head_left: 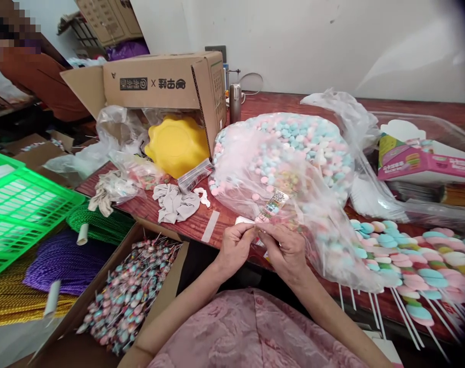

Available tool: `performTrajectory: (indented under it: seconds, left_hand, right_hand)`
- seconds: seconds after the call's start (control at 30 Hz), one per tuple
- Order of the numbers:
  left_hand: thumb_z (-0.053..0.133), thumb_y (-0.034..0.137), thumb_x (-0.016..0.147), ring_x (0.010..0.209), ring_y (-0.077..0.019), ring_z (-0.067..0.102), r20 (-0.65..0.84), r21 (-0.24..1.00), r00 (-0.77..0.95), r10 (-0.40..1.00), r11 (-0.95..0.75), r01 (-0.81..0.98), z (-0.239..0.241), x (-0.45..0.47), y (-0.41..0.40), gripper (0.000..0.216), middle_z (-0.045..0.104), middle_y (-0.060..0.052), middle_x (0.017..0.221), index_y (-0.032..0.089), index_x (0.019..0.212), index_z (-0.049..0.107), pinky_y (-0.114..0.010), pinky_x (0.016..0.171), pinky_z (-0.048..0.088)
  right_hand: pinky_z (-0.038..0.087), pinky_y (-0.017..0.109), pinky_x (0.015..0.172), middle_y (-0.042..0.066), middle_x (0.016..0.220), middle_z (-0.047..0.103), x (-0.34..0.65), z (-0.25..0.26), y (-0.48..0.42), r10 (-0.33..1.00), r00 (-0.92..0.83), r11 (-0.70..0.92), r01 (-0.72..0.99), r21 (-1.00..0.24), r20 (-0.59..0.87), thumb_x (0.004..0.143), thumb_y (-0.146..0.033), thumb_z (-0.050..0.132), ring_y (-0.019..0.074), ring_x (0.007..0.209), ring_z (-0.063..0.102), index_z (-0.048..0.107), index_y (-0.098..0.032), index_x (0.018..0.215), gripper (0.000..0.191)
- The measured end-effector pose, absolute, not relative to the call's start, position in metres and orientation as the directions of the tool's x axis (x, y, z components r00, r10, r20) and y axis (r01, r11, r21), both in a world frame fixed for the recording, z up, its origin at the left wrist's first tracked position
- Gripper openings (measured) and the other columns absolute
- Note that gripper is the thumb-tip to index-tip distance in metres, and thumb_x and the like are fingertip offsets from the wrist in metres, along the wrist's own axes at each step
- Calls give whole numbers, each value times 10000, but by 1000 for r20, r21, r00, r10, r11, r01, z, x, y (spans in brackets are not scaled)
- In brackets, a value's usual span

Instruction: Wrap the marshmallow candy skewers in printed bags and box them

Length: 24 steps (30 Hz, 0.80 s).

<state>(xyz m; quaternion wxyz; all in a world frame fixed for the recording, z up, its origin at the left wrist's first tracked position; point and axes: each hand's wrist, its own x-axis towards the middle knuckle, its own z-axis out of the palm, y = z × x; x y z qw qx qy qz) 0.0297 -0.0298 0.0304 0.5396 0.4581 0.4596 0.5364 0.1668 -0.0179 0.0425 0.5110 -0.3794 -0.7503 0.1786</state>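
Both my hands meet at the table's front edge, fingertips pinched close together. A small clear wrapper with a printed label [274, 204] extends away from between them. My left hand [234, 249] is closed at the wrapper's near end, beside a small white piece [243, 221] that I cannot make out. My right hand [286, 250] pinches the same end, its fingers curled. Just beyond lies a large clear plastic bag [232, 148] full of pink, blue and white marshmallows [294, 134]. Its loose film spreads to the right of my right hand.
Marshmallow skewers [412, 255] lie at right, sticks overhanging the edge. A cardboard box [156, 76], yellow scalloped lid [177, 145] and grey cloth [175, 203] are at left. Below stand a carton of wrapped sweets [129, 291] and a green basket [29, 204]. Another person [37, 82] is behind.
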Motion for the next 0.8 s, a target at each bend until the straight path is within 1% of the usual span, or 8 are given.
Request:
performTrajectory:
  seconds: [0.1, 0.17, 0.23, 0.33, 0.47, 0.6, 0.7, 0.8]
  left_hand:
    - [613, 364, 867, 594, -80, 394, -1, 992, -2, 1000, 1, -125, 31, 28, -33, 259, 527, 22, 644, 140, 840, 738, -209, 574, 342]
    - [597, 349, 872, 585, -83, 379, -13, 990, 2, 1000, 13, -142, 29, 26, -34, 250, 495, 28, 627, 144, 787, 712, -213, 567, 330]
    - [601, 348, 870, 578, -84, 363, -27, 986, 10, 1000, 28, -162, 27, 25, -36, 255, 461, 34, 611, 144, 738, 681, -217, 560, 319]
    - [615, 374, 865, 569, -81, 341, -32, 985, 24, 999, 36, -170, 23, 24, -37, 288, 422, 37, 605, 137, 708, 662, -224, 549, 299]
    - [622, 400, 860, 571, -77, 344, -47, 984, 31, 998, 51, -172, 19, 23, -38, 318, 446, 30, 628, 125, 704, 657, -230, 549, 289]
    - [618, 393, 848, 557, -71, 328, -107, 967, 25, 994, 110, -230, 14, 22, -37, 293, 446, 36, 622, 130, 725, 654, -228, 542, 274]
    - [611, 387, 835, 544, -68, 314, -144, 957, 12, 989, 143, -251, 14, 20, -35, 287, 429, 41, 610, 134, 699, 631, -227, 533, 264]
    - [615, 395, 820, 542, -72, 319, -148, 955, -22, 989, 137, -265, 16, 18, -32, 318, 418, 42, 582, 142, 630, 582, -227, 531, 272]
  right_hand:
    - [538, 267, 613, 37, 819, 734, 168, 42, -17, 726, -234, 673, 438, -596, 647, 891, -102, 520, 161, 695, 688, 731, -231, 1034, 285]
    - [546, 274, 639, 47, 859, 740, 166, 42, -18, 730, -278, 672, 458, -582, 624, 893, -103, 509, 169, 730, 696, 729, -231, 1052, 300]
    - [559, 287, 698, 48, 918, 750, 165, 42, -18, 738, -326, 671, 443, -594, 590, 892, -89, 490, 176, 793, 707, 715, -238, 1094, 337]
    - [561, 288, 698, 33, 916, 760, 166, 42, -16, 766, -386, 642, 424, -639, 514, 875, -74, 485, 173, 781, 712, 705, -246, 1125, 375]
    - [558, 291, 708, 17, 904, 769, 167, 47, -11, 806, -448, 581, 468, -666, 388, 825, -51, 487, 171, 761, 715, 733, -255, 1052, 392]
    - [547, 295, 716, 20, 905, 764, 163, 50, -11, 813, -485, 565, 519, -642, 323, 823, -44, 462, 170, 767, 707, 717, -249, 1082, 417]
    - [537, 283, 694, 19, 893, 754, 161, 48, -15, 815, -465, 565, 499, -657, 346, 841, -55, 471, 151, 717, 685, 679, -242, 1151, 417]
    - [515, 260, 617, -1, 760, 710, 161, 42, -24, 850, -288, 527, 468, -709, 442, 852, -126, 562, 128, 604, 625, 659, -213, 1114, 292]
